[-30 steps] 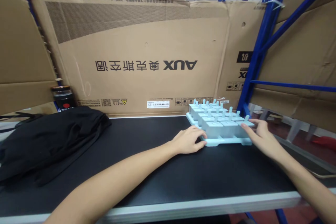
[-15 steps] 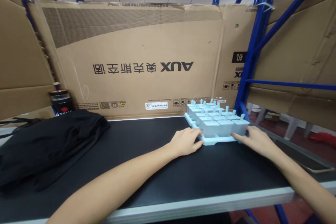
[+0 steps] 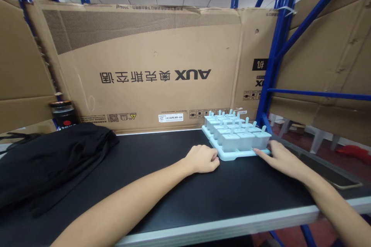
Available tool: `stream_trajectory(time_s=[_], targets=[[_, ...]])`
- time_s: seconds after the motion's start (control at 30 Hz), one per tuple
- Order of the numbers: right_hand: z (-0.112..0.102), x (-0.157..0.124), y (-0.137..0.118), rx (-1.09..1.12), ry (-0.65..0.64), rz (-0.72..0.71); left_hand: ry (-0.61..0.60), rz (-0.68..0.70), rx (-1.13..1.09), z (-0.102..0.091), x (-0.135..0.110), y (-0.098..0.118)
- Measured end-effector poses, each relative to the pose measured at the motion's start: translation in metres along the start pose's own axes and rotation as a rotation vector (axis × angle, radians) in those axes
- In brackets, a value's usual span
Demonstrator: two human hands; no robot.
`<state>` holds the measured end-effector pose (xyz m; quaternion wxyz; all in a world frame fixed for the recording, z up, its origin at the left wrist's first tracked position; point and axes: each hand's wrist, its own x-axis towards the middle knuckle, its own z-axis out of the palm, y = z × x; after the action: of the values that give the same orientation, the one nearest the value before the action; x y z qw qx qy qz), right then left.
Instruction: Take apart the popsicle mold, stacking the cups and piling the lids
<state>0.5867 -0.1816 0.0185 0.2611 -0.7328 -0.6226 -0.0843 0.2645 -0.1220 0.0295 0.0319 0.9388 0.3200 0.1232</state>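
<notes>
A light blue popsicle mold (image 3: 232,142) with several capped cells and upright stick handles rests on the black tabletop at the right; a second similar popsicle mold (image 3: 207,123) seems to stand just behind it. Beside the near mold's front left corner, my left hand (image 3: 203,158) lies on the table with its fingers curled into a loose fist, nothing visible in it. My right hand (image 3: 279,158) grips the near mold's front right corner, thumb along the front rim. Its other fingers are partly hidden behind the corner.
A black cloth bag (image 3: 55,162) lies on the left of the table, with a dark jar (image 3: 64,114) behind it. A large cardboard panel (image 3: 150,46) closes off the back. Blue rack posts (image 3: 272,61) stand at the right, and a pale edge (image 3: 226,225) borders the front.
My left hand has let go of the mold's left corner and curled its fingers, drawing slightly left. My right hand stays at the right corner. The view has shifted slightly.
</notes>
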Motion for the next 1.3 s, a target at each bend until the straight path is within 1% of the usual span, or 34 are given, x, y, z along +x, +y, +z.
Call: stream_trajectory(time_s=[0.07, 0.1, 0.27, 0.33, 0.4, 0.47, 0.5, 0.53, 0.6, 0.67, 0.7, 0.8, 0.93, 1.03, 1.17, 1.3], targets=[[-0.002, -0.003, -0.004, -0.024, -0.106, -0.034, -0.002, -0.002, -0.006, 0.001, 0.001, -0.001], [-0.003, -0.005, -0.005, -0.031, -0.133, -0.044, 0.000, -0.003, -0.008, 0.001, 0.002, -0.002], [-0.005, -0.008, -0.007, -0.006, -0.141, -0.064, 0.002, -0.004, -0.008, 0.000, 0.002, 0.001], [-0.004, -0.006, -0.006, -0.004, -0.107, -0.054, 0.003, -0.003, -0.009, -0.001, 0.001, 0.001], [-0.006, -0.004, -0.007, 0.011, -0.013, -0.032, 0.020, 0.014, -0.027, -0.002, 0.000, 0.002], [-0.009, -0.001, -0.012, 0.061, 0.091, 0.035, 0.052, 0.050, -0.057, -0.002, -0.001, 0.001], [-0.011, 0.001, -0.015, 0.089, 0.107, 0.082, 0.066, 0.066, -0.072, -0.002, -0.001, 0.001], [-0.014, 0.002, -0.019, 0.107, 0.089, 0.126, 0.077, 0.078, -0.084, -0.002, -0.001, 0.000], [-0.017, 0.005, -0.023, 0.103, -0.008, 0.163, 0.086, 0.086, -0.098, -0.001, -0.001, 0.000], [-0.018, 0.008, -0.024, 0.080, -0.080, 0.136, 0.088, 0.084, -0.099, 0.000, -0.001, -0.001], [-0.018, 0.009, -0.024, 0.071, -0.088, 0.116, 0.086, 0.083, -0.100, 0.000, -0.001, -0.001], [-0.016, 0.012, -0.022, 0.012, -0.074, 0.088, 0.076, 0.082, -0.105, 0.001, 0.000, -0.002], [-0.014, 0.013, -0.027, -0.164, -0.034, 0.048, 0.067, 0.083, -0.109, 0.000, 0.000, -0.002], [-0.011, 0.011, -0.032, -0.244, -0.053, 0.051, 0.060, 0.069, -0.103, 0.001, 0.000, -0.002], [-0.007, 0.010, -0.033, -0.288, -0.095, 0.082, 0.060, 0.067, -0.106, 0.002, 0.000, -0.002], [-0.007, 0.009, -0.032, -0.275, -0.083, 0.088, 0.068, 0.074, -0.100, 0.003, 0.000, -0.003]])
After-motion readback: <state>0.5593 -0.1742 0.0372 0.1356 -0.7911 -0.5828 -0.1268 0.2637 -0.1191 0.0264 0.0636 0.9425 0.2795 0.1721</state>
